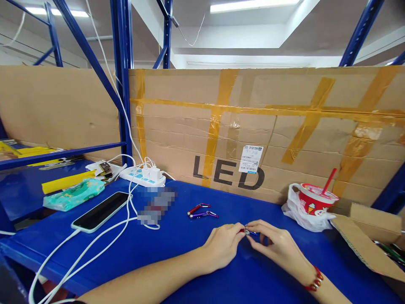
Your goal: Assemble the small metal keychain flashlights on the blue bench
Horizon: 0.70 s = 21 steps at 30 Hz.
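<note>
My left hand (224, 244) is closed in a pinch, with a bit of red showing at its fingertips. Facing it, my right hand (278, 245) grips a small blue, silver-ended piece that looks like a keychain flashlight (253, 233) between thumb and fingers. The fingertips of both hands meet at its silver end, and much of it is covered by them. Beyond my left hand, a red keychain flashlight (194, 209) and a purple one (198, 215) lie side by side on the blue table (177, 245), each with a clip at one end.
Leftward lie a phone (100, 212) with a cable, a tissue pack (74, 195) and a white power strip (139, 176). A bagged red cup (316, 200) with a straw and an open carton (370, 247) are at right. Cardboard (177, 139) walls the back.
</note>
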{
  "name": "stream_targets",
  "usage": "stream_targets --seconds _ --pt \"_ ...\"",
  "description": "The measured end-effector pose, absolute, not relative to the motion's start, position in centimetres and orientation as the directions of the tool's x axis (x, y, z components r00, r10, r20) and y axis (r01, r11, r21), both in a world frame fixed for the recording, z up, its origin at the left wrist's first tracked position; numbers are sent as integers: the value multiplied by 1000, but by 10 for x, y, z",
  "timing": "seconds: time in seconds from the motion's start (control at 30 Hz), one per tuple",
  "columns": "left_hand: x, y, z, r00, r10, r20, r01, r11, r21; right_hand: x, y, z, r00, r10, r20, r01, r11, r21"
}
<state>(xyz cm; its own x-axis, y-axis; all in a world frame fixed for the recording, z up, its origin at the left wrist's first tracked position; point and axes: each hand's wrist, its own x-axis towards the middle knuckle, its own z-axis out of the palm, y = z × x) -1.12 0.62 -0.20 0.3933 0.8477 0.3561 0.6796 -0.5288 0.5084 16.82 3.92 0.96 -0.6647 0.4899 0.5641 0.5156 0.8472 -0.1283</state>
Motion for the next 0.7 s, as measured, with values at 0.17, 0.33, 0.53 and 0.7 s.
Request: stream_targets --seconds 0.17,0.33,0.53,0.7 --pt "-11 8 -6 398 847 352 674 -531 514 165 37 11 -641 536 550 537 825 -177" --pt "-10 11 -6 409 846 342 673 -533 513 168 38 11 -643 565 517 557 808 -190" --pt "-8 10 -4 380 873 304 717 -486 499 175 41 12 -680 541 495 526 830 -185" --pt "-9 11 -6 378 878 295 713 -479 512 176 41 15 -671 554 493 455 833 -316"
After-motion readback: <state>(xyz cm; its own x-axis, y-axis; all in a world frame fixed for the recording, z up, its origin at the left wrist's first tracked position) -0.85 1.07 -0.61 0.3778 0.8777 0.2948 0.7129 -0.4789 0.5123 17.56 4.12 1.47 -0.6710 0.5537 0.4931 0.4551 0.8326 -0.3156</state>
